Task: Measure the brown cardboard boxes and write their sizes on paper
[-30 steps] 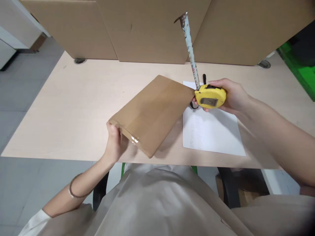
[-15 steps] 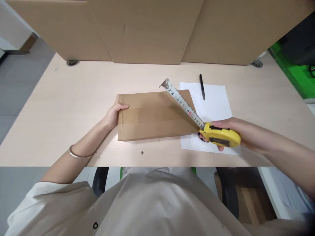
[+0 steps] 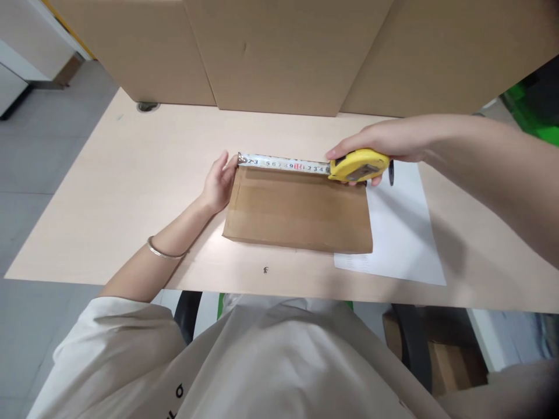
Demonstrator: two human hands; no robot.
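A brown cardboard box [image 3: 301, 215] lies flat on the table in front of me. My right hand [image 3: 371, 145] grips the yellow case of a tape measure [image 3: 360, 165] above the box's far right corner. Its white blade [image 3: 283, 164] is pulled out along the far long edge of the box, and the metal hook sits at the far left corner. My left hand [image 3: 219, 183] is at that corner, its fingertips closed at the hook and its palm beside the box's left end. Some of its fingers are partly hidden.
A white sheet of paper [image 3: 406, 233] lies partly under the box on the right, with a black pen [image 3: 391, 173] partly behind my right hand. A tiny dark bit [image 3: 266, 270] lies near the front edge. Large cardboard panels [image 3: 283, 58] stand along the back.
My right hand has carried the tape measure up and left, laying the blade along the box's far edge. My left hand has shifted from the box's left side to the hook. The box has turned slightly.
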